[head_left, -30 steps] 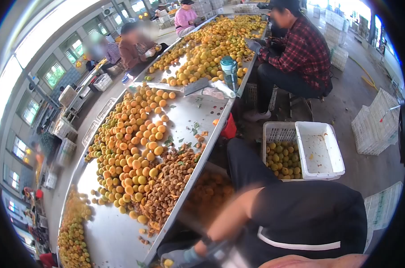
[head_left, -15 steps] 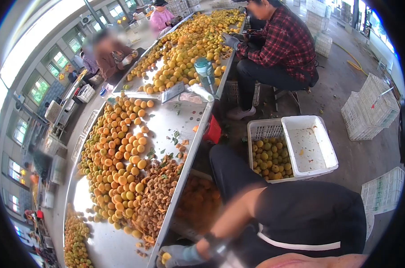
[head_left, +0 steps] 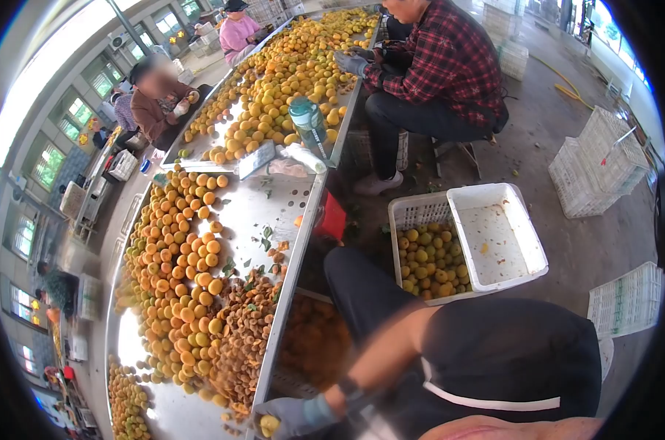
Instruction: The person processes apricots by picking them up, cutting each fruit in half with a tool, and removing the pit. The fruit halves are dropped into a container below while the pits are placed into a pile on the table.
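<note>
My right hand (head_left: 292,416), in a grey glove, is at the bottom of the view beside the metal table's near edge. Its fingers are curled round a yellowish apricot (head_left: 269,424), part of which shows. Just beyond the hand, a heap of brown apricot stones and torn flesh (head_left: 248,334) lies along the edge of the metal table (head_left: 189,414). Whole orange apricots (head_left: 174,271) are spread behind that heap. Smaller greenish-yellow fruit (head_left: 127,403) is gathered at the table's far lower corner. My left hand is out of view.
A crate of greenish fruit (head_left: 433,264) and a white tub (head_left: 497,235) stand on the floor. Blurred orange matter fills a crate (head_left: 310,337) under the table. A teal bottle (head_left: 307,123) and phone (head_left: 257,159) sit near a co-worker in plaid (head_left: 450,66). Stacked crates (head_left: 596,165) stand right.
My view has shifted, so the tables and floor crates appear further left. My right hand stays by the table edge with the apricot, and more of the glove's back shows.
</note>
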Demonstrator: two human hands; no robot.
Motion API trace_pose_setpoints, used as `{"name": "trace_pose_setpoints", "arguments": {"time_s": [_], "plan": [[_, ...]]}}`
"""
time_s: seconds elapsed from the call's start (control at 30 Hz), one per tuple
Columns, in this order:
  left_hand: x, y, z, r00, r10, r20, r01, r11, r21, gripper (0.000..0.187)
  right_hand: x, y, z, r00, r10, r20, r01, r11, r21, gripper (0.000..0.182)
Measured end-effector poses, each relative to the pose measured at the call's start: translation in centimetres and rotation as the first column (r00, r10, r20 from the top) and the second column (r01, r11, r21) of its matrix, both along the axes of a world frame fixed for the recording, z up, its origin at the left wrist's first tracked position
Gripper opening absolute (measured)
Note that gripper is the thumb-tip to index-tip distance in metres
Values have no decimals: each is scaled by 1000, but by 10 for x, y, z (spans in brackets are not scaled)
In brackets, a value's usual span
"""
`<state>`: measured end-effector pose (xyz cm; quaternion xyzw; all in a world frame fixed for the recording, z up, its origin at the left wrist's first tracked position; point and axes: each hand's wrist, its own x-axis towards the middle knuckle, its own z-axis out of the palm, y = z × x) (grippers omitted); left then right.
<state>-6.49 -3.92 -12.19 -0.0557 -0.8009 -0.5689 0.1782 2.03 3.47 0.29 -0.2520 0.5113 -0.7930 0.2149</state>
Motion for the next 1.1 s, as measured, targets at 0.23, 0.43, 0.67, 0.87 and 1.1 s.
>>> {"name": "trace_pose_setpoints", "arguments": {"time_s": [0.23, 0.43, 0.67, 0.87, 1.1], "plan": [[-24, 29, -1, 997, -79, -26, 81, 992, 100, 35, -3, 5, -6, 968, -108, 226, 103, 994, 33, 33], [-40, 51, 1, 989, -136, -51, 143, 971, 192, 35, -8, 12, -1, 984, -90, 156, 73, 991, 110, 33], [-40, 54, 9, 988, -135, -68, 149, 947, 283, 35, 7, -23, -14, 968, -204, 146, 189, 976, 113, 31], [148, -78, 2, 917, 380, 119, -397, 890, 225, 35, 7, -12, -11, 983, 61, 172, -53, 997, -51, 33], [165, -74, 67, 783, 552, 288, -372, 786, -495, 31, -9, -22, -24, 694, 510, 508, -340, 854, -394, 55]]}}
